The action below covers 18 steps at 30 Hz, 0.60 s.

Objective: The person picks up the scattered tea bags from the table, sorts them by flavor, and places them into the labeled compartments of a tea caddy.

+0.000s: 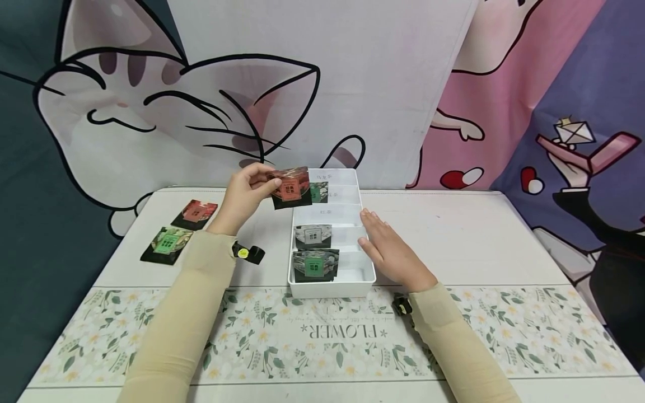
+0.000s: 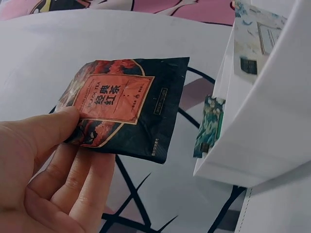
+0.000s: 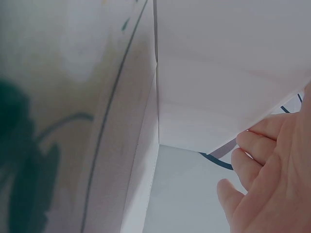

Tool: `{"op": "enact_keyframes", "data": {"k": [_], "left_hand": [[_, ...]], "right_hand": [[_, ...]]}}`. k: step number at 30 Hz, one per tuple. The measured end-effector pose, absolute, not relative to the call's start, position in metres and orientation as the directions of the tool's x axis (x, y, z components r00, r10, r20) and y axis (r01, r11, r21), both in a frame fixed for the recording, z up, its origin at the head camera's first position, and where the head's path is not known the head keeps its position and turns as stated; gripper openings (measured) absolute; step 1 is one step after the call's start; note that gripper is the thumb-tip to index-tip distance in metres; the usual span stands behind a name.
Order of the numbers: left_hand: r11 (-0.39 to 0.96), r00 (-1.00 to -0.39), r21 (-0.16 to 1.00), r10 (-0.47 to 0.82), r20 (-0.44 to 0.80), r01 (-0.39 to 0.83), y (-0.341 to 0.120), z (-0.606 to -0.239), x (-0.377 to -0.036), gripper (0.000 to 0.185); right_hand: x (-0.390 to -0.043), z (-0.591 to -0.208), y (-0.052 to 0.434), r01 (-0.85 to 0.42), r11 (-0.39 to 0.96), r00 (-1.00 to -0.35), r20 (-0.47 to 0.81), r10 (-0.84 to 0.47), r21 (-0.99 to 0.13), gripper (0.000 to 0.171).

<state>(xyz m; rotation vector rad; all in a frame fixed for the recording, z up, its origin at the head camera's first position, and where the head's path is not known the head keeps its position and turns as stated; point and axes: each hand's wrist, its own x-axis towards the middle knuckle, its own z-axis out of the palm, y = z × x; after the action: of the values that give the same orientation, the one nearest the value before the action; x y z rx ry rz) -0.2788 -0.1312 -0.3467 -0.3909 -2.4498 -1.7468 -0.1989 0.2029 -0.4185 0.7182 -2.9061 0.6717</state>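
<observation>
My left hand (image 1: 244,196) pinches a black tea bag packet with a red label (image 1: 290,189) between thumb and fingers, held up over the left side of the white divided box (image 1: 332,290). In the left wrist view the packet (image 2: 121,99) shows "BLACK TEA" on its label. My right hand (image 1: 398,254) lies with its fingers extended along the box's right side; in the right wrist view the fingertips (image 3: 248,138) are at the box's edge. Green-labelled packets (image 1: 314,266) stand in the front compartment, a grey-labelled packet (image 1: 312,236) behind them, and another green packet (image 1: 319,192) farther back.
Left of the box, a red-labelled packet (image 1: 195,214) and a green-labelled packet (image 1: 167,244) lie on the white table (image 1: 443,235). A flower-patterned strip (image 1: 347,336) crosses the table's front. Behind the table hangs a cartoon cat cloth (image 1: 393,84).
</observation>
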Motion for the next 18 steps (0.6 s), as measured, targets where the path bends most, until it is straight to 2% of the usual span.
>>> {"op": "enact_keyframes", "data": {"k": [8, 18], "left_hand": [[0.217, -0.953, 0.937, 0.191, 0.234, 0.274, -0.117, -0.346, -0.286, 0.03], [0.253, -0.948, 0.93, 0.245, 0.205, 0.267, -0.108, -0.347, -0.292, 0.028]], "right_hand": [[-0.199, -0.419, 0.203, -0.46, 0.792, -0.887, 0.175, -0.427, -0.402, 0.064], [-0.198, -0.417, 0.203, -0.452, 0.794, -0.891, 0.161, -0.425, -0.407, 0.064]]}}
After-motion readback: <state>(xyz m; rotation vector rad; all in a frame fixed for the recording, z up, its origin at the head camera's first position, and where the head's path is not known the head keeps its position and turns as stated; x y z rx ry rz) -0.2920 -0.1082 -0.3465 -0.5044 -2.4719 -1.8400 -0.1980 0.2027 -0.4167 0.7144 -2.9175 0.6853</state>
